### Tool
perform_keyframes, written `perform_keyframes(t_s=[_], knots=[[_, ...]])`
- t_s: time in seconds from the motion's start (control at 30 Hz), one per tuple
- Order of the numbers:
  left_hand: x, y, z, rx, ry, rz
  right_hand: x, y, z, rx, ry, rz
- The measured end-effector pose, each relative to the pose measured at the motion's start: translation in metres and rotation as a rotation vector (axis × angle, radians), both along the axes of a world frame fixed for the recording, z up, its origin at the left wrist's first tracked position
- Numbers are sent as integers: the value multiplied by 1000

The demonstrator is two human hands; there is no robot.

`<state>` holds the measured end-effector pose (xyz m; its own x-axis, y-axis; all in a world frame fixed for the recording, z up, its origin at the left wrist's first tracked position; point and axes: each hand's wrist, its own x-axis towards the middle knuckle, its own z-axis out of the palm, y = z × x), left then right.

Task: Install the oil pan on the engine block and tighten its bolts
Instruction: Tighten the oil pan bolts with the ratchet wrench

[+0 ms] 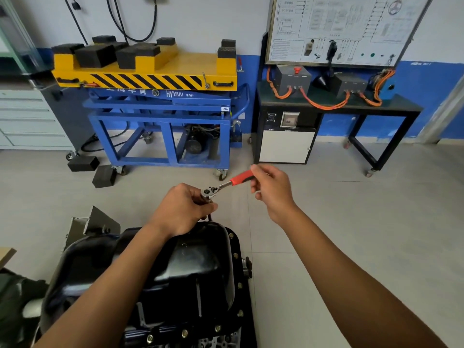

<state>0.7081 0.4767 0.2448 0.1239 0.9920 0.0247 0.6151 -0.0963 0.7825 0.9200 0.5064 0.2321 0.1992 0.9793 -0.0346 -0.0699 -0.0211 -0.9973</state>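
Note:
A glossy black oil pan [190, 270] sits on the engine block [213, 342] at the bottom centre, with several bolts [235, 255] along its right flange. A ratchet wrench [226, 185] with a red handle stands over the pan's far end. My left hand [183, 209] grips the socket extension just under the ratchet head. My right hand [272, 192] holds the red handle's end. The extension's lower tip is hidden behind my left hand.
A blue and yellow lift cart [160, 101] stands ahead on the tiled floor, with black rubber blocks [91, 169] beside its wheels. A black bench [336, 106] with orange cables and a wiring board is at the right. Grey drawers [27, 119] are at the left.

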Motion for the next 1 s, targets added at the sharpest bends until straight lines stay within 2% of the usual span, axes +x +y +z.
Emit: perform_keyframes(t_s=[0.17,0.37,0.43,0.67,0.83,1.0], knots=[[0,-1,0,15,-20,-13,16,-78,-15,26,87,13],[0,-2,1,43,31,-37,-11,-148,-24,74,-7,344],[0,-2,1,42,24,-52,-22,-156,-24,98,-65,384],[-3,-1,1,11,-45,-78,-38,-164,-21,114,-96,361],[-4,1,1,25,13,-115,-37,-168,-21,170,2,339],[-4,2,0,52,34,-116,-29,-165,-19,205,146,196]])
